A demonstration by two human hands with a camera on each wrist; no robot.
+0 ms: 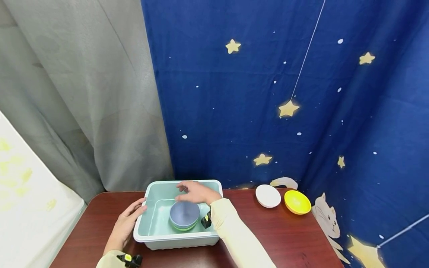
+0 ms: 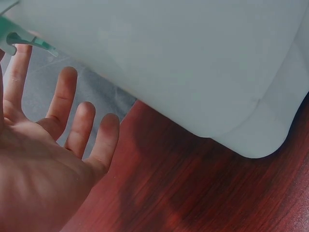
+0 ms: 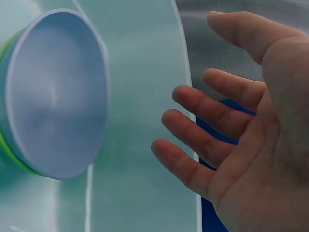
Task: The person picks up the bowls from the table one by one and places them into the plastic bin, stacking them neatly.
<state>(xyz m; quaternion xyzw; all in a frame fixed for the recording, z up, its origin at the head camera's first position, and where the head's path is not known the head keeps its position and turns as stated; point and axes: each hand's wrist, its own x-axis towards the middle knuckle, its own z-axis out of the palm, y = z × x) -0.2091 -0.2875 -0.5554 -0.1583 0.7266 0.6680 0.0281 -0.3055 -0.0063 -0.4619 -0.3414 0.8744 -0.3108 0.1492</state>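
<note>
Head view, left hand (image 1: 124, 225): at left rim of mint tub (image 1: 177, 243).
Right hand (image 1: 195, 191): over tub, near blue bowl (image 1: 184, 214).
Blue bowl: inside tub, stacked on green bowl (image 1: 183, 229).
White bowl (image 1: 268, 196), yellow bowl (image 1: 297, 201): on surface (image 1: 254, 219), right of tub.
Left wrist view, left fingers (image 2: 80, 128): spread, beside tub's outer wall.
Right wrist view, right fingers (image 3: 183, 166): spread, apart from blue bowl.

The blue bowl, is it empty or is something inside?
Empty: the right wrist view looks into the blue bowl, and its inside is bare.
</note>
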